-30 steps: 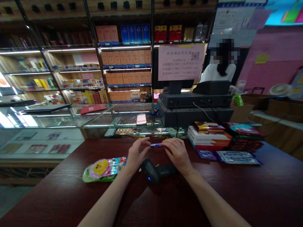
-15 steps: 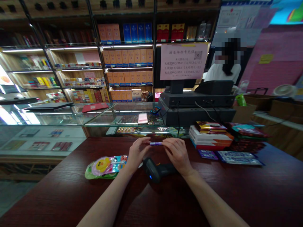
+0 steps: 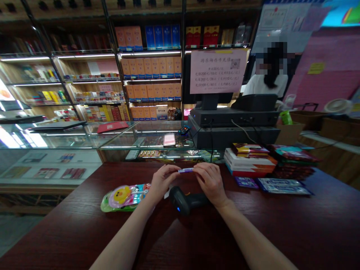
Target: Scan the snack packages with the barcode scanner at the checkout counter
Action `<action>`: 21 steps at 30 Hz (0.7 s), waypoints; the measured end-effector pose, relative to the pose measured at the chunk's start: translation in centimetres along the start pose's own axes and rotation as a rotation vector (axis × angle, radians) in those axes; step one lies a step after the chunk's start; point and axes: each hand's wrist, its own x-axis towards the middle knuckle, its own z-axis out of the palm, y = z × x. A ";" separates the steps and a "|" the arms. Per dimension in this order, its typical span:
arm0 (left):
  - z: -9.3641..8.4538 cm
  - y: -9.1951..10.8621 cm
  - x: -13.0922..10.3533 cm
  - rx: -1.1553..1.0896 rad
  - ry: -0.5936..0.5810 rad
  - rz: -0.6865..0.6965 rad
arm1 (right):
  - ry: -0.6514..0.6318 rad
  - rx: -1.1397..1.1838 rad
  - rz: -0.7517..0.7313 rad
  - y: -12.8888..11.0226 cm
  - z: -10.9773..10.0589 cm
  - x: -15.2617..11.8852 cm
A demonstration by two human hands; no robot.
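Note:
A slim purple-and-white packet [image 3: 185, 170] is pinched at both ends above the tabletop, its exact kind too small to make out. My left hand [image 3: 163, 182] grips its left end between thumb and fingers. At the other end, my right hand [image 3: 209, 182] holds it with the fingers closed. Below them a black barcode scanner [image 3: 181, 201] with a lit blue light lies on the table, its handle reaching toward my right wrist. Left of my left hand lie colourful cartoon packages [image 3: 123, 197], one with a yellow duck-like face, partly covered by my forearm.
The dark wooden table [image 3: 92, 232] meets a glass display counter [image 3: 120, 140]. At right are stacked boxes and packets [image 3: 250, 163], a purple packet [image 3: 246, 182] and a blue-and-white packet [image 3: 284, 186]. Behind stands a cash register [image 3: 233, 120]; a person [image 3: 270, 82] is beyond it.
Both hands stay nearly in place. The packet has tilted slightly, its right end a little higher than before.

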 end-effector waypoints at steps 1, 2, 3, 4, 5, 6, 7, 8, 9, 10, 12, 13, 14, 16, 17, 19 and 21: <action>0.0 0.0 0.0 -0.027 -0.011 -0.016 | 0.003 -0.002 0.000 0.0 0.0 0.0; 0.0 0.0 0.0 -0.051 -0.019 -0.031 | 0.006 -0.006 -0.001 0.0 0.0 0.0; 0.0 -0.1 0.0 -0.069 -0.021 -0.043 | 0.008 -0.011 -0.003 -0.1 0.0 0.0; 0.0 -0.1 0.0 -0.075 -0.016 -0.047 | 0.008 -0.014 -0.002 -0.1 0.0 0.0; 0.0 -0.1 0.0 -0.068 -0.004 -0.043 | 0.004 -0.015 0.001 -0.1 0.0 0.0; -0.1 -0.2 0.0 -0.049 0.013 -0.033 | -0.003 -0.013 0.007 -0.2 0.1 0.1; -0.1 -0.2 0.0 -0.023 0.034 -0.020 | -0.013 -0.010 0.014 -0.3 0.2 0.1; -0.2 -0.2 0.1 0.007 0.055 -0.007 | -0.022 -0.008 0.022 -0.3 0.2 0.1; -0.4 -0.2 0.1 0.039 0.072 0.003 | -0.029 -0.007 0.028 -0.4 0.3 0.1; -0.6 -0.1 0.1 0.070 0.087 0.009 | -0.034 -0.006 0.033 -0.4 0.4 0.1; -1.0 -0.1 0.2 0.133 0.114 0.010 | -0.054 0.003 0.042 -0.4 0.4 0.1; -1.3 -0.2 0.2 0.165 0.131 0.010 | -0.074 0.018 0.050 -0.4 0.3 0.1; -1.5 -0.3 0.2 0.195 0.153 0.011 | -0.107 0.042 0.058 -0.3 0.1 0.1; -2.0 -0.6 0.3 0.255 0.214 0.023 | -0.215 0.111 0.086 0.0 -0.6 0.1; -2.2 -0.8 0.3 0.289 0.246 0.035 | -0.295 0.152 0.102 0.2 -1.0 0.1; -2.6 -1.3 0.2 0.363 0.303 0.061 | -0.474 0.231 0.162 0.7 -2.0 0.1; -3.0 -1.8 0.2 0.427 0.345 0.082 | -0.642 0.306 0.252 1.1 -2.7 -0.1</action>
